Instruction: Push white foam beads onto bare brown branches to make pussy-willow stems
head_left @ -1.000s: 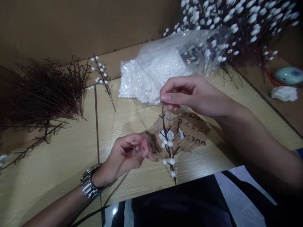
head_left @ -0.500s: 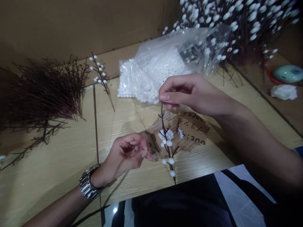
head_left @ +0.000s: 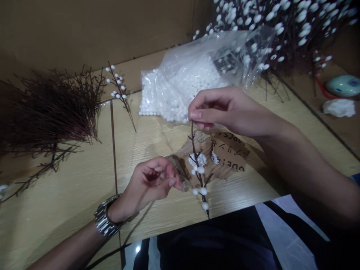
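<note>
The twig [head_left: 200, 181] hung from the right hand [head_left: 227, 112], its upper end pinched between thumb and forefinger, and its long axis ran from there toward the person's body, drifting slightly to the right. It lay to the right of the left hand [head_left: 154, 178], whose fingers were closed at the tips, near the stem but apart from it; whether they held anything could not be told. The left hand was the nearer to the beaded middle and lower part. Behind the twig, a piece of printed cardboard [head_left: 232, 163] lay on the desk [head_left: 84, 187]. The lower tip came close to the desk's front edge, and the plastic bag [head_left: 185, 78] bounded the far side. Room for moving lay leftward, between the left hand and the bundle of bare twigs [head_left: 56, 112].
</note>
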Available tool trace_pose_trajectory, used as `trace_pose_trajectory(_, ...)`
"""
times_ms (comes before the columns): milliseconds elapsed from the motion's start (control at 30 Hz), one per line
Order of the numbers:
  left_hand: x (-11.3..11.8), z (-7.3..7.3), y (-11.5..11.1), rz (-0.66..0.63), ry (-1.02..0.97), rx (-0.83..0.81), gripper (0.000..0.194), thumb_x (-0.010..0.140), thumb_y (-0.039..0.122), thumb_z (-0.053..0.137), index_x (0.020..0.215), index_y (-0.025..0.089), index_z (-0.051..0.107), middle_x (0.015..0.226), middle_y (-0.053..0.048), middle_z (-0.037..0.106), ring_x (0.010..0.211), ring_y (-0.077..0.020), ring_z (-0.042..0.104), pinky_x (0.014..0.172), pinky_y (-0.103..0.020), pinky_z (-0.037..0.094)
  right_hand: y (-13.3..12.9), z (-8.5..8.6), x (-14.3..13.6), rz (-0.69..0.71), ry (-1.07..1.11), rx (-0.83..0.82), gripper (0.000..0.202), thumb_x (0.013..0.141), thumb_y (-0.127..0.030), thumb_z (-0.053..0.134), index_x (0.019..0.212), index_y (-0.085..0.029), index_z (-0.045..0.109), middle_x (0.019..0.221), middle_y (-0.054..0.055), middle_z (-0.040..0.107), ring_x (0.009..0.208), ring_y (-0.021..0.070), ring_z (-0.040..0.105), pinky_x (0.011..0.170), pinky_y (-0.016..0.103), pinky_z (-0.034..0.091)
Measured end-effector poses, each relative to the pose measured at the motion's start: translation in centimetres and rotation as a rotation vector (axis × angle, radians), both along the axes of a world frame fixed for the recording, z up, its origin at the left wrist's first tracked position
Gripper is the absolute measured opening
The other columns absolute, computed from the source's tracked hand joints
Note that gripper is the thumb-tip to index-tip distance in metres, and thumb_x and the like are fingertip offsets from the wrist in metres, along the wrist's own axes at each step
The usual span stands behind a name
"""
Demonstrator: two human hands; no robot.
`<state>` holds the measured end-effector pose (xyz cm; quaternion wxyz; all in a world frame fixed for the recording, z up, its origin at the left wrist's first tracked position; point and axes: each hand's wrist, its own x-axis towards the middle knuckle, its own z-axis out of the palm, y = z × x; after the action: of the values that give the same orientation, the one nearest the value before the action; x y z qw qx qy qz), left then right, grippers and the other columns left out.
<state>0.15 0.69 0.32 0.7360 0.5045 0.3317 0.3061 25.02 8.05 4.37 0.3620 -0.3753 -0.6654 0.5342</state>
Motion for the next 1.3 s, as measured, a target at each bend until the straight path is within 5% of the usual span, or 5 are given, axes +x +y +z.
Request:
trace_pose_trajectory(400, -0.6, -0.8, -0.4, 0.037, -0.036, 0.029, 0.021, 0.094, 0.027, 0.065, 0.078, 0.019, 0.054, 0.065, 0.001, 0.055, 0.061, -0.0134, 0.049, 0.059, -0.027, 0.038, 0.0, 0.1, 0.0, -0.004, -0.017, -0.001, 0.017, 0.087, -0.033, 0.073, 0.083, -0.017, 0.07, 0.067, 0.0, 0.061, 0.058, 0.0101, 0.052, 0.05, 0.023, 0.041)
trace_pose_trajectory(733, -0.7, -0.8, -0.1, -0.04, -0.041, 0.014, 0.022, 0.091, 0.025, 0.067, 0.08, 0.021, 0.048, 0.071, 0.002, 0.049, 0.065, -0.0143, 0.043, 0.059, -0.028, 0.032, 0.0, 0.0, 0.0, 0.01, -0.003, 0.007, 0.014, 0.087, -0.029, 0.073, 0.083, -0.017, 0.07, 0.067, -0.001, 0.061, 0.056, 0.0092, 0.051, 0.048, 0.022, 0.039)
trace_pose_trajectory(1300, -0.3, -1.1, -0.1, 0.076, -0.17, -0.127, 0.021, 0.081, 0.022, 0.063, 0.077, 0.022, 0.043, 0.071, 0.001, 0.041, 0.066, -0.017, 0.034, 0.06, -0.031, 0.029, 0.1, 0.0, 0.0, -0.011, -0.008, 0.001, 0.015, 0.086, -0.029, 0.075, 0.083, -0.015, 0.07, 0.066, 0.0, 0.062, 0.056, 0.0095, 0.051, 0.05, 0.022, 0.04)
